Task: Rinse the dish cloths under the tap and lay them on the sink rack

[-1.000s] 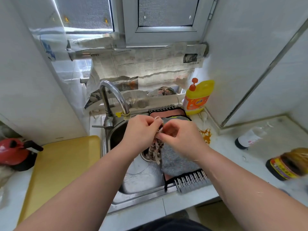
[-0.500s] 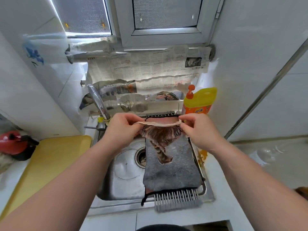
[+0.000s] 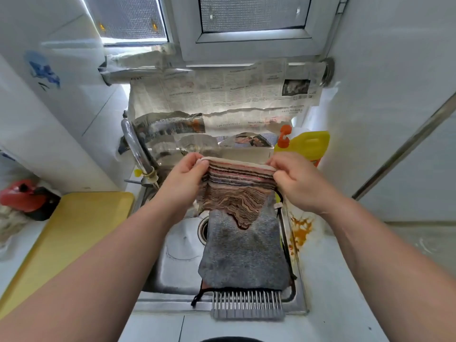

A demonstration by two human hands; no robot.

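Fingers (image 3: pixel 196 161) of the left hand (image 3: pixel 183 180) and right hand (image 3: pixel 297 185) pinch the top corners of a striped dish cloth (image 3: pixel 237 193), which is stretched between them and hangs below. Beneath the fingers a grey cloth (image 3: pixel 244 253) lies flat on the sink rack (image 3: pixel 246 306). Tap (image 3: pixel 135 146) stands left of the left fingers.

A grey cloth (image 3: pixel 243 257) lies flat on the sink rack (image 3: pixel 246 304) spanning the sink (image 3: pixel 177 267).

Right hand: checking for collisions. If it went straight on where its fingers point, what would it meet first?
The right hand pinches the striped cloth; straight on along its top edge, it would probably meet the left hand, though depth is unclear.
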